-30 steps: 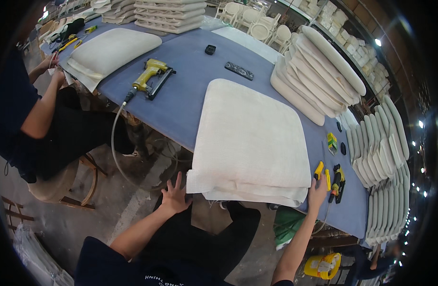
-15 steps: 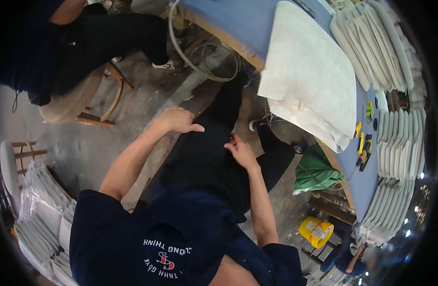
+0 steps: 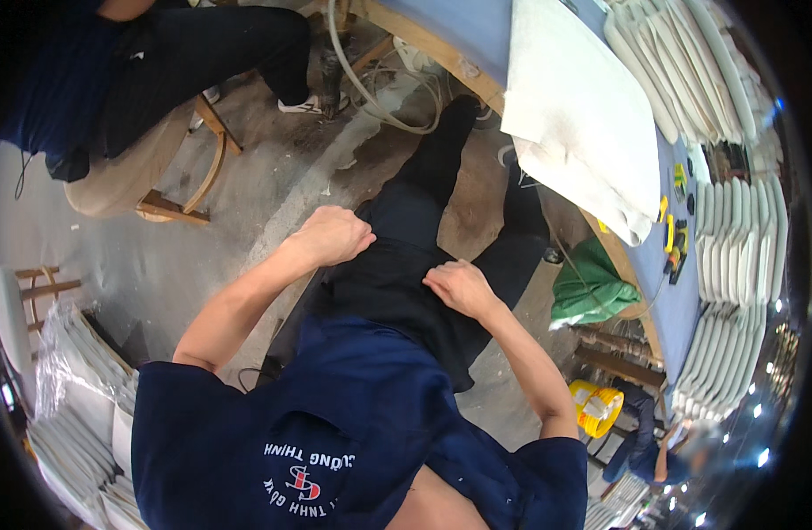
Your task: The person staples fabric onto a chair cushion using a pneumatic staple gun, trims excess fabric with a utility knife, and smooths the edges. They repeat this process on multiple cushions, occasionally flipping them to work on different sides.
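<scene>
Hands (image 3: pixel 331 237), curled and apart, touch black cloth (image 3: pixel 384 287), grip unclear; white lettering (image 3: pixel 331 458) marks the navy shirt (image 3: pixel 362 375).

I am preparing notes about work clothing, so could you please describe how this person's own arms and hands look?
The left sleeve and right sleeve are short and dark navy, leaving the left forearm and right forearm uncovered. The left hand and right hand are without gloves, and I can see no watch or bracelet.

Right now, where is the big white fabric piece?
In the head view, the white fabric piece lies at upper right on the blue table, overhanging its near edge, above the green bundle.
</scene>
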Demonstrator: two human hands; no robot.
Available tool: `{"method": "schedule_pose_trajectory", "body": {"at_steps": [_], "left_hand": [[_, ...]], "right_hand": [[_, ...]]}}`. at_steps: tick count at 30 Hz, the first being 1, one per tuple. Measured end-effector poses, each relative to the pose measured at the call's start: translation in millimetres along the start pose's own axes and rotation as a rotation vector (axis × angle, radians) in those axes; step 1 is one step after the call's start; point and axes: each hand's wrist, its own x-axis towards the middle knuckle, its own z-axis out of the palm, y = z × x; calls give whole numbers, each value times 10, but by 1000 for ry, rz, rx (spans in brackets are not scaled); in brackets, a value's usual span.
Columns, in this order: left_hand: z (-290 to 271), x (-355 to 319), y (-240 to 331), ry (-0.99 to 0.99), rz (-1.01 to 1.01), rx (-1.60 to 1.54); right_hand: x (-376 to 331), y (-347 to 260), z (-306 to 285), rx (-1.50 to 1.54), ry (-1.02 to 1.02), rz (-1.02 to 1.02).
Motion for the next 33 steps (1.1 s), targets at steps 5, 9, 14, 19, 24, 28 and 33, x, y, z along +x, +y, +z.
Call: {"method": "schedule_pose_trajectory", "body": {"at_steps": [5,9,14,19,24,28,33], "left_hand": [[-75,415,298,190,112,-77],[172,1031,1080,-105,334,-289],[1006,1551,1658,-402,379,-87],[831,1257,1775,-605,542,13],[875,1072,1774,-415,478,-156],[864,968,1652,-426,435,-382],[221,854,1240,-226,239,-800]], "right_hand": [[-582,-75,-321,81,337,363],[-1220,110,-528,89,464,991],[-1604,545,265,398,545,1033],[-2041,-5,471,450,479,990],[-1793,-190,-8,231,360,1034],[-1742,-71,14,239,428,1141],[-1476,-183,-132,450,582,1175]]}}
